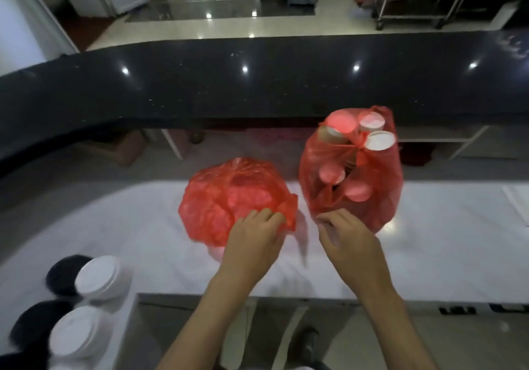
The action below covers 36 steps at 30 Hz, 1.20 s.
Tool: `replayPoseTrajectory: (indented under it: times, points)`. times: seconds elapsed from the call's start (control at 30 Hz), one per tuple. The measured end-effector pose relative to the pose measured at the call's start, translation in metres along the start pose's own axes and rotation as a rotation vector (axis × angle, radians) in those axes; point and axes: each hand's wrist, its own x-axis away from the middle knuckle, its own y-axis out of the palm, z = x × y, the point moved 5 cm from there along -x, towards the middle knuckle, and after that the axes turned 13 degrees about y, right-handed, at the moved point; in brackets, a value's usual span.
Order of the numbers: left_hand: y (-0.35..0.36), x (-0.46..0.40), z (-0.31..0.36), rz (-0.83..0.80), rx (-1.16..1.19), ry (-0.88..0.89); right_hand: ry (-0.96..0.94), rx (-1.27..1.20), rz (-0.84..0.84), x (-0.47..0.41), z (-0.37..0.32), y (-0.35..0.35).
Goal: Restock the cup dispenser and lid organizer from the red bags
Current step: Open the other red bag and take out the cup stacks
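On the table, left hand grasps the low bag; right hand pinches the cup bag.

Two red plastic bags sit side by side on a white table: a low, rounded bag on the left, and a taller bag holding stacked paper cups.
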Motion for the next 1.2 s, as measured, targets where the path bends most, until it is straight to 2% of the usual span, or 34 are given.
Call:
replayPoseTrajectory:
  times: [0.2, 0.43, 0.77, 0.87, 1.0, 1.2]
  points:
    - [-0.011, -0.082, 0.046, 0.116, 0.105, 0.048, 0.021, -0.056, 0.091, -0.042, 0.040, -0.053]
    - [-0.026, -0.149, 0.071, 0.250, 0.186, 0.036, -0.054, -0.150, 0.189, -0.088, 0.042, -0.083]
    - [0.003, -0.188, 0.053, 0.214, 0.389, -0.101, 0.091, -0.158, 0.194, -0.118, 0.034, -0.073]
    - [0.017, -0.190, 0.048, 0.227, 0.552, -0.113, 0.142, -0.111, 0.185, -0.123, 0.034, -0.068]
    - [0.033, -0.192, 0.041, 0.350, 0.980, -0.170, 0.169, -0.193, 0.185, -0.132, 0.036, -0.062]
    - [0.041, -0.195, 0.031, 0.401, 1.176, -0.150, 0.165, -0.246, 0.151, -0.136, 0.036, -0.063]
